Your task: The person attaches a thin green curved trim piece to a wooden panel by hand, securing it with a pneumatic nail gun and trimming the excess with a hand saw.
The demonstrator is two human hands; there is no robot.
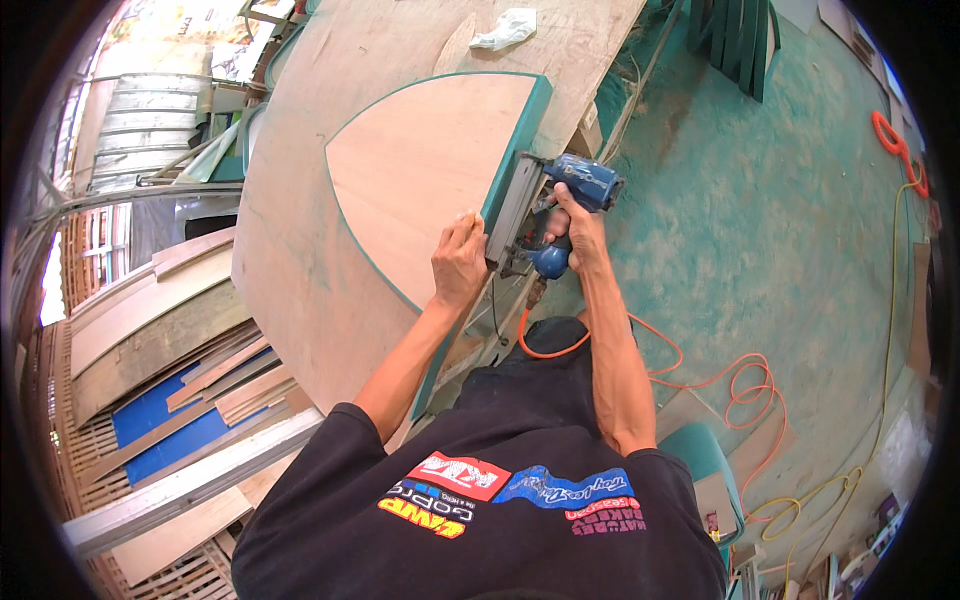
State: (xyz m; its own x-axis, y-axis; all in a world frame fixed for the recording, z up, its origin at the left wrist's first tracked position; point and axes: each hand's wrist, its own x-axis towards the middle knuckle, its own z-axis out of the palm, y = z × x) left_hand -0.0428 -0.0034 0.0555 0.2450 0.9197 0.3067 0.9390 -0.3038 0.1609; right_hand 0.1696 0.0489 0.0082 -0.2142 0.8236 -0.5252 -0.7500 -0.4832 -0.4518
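A pale wooden panel [430,170] with one curved side and a green-edged straight side lies on a large wooden board [300,240]. My left hand [459,265] is closed at the panel's straight edge, its fingers curled and pressed together there. My right hand [580,232] is wrapped round the handle of a blue air nail gun [590,183]. The gun's long grey magazine lies along the panel's green edge, close to my left fingers. An orange air hose [540,352] runs from the base of its handle. My right fingertips are partly hidden behind the gun.
Wood planks [220,385] and a metal rail [190,480] lie at the left. A crumpled white cloth [505,29] rests on the board's far part. Coiled orange hose [750,385] and yellow hose [845,480] cross the green-stained floor. A green chair [700,455] stands at my right.
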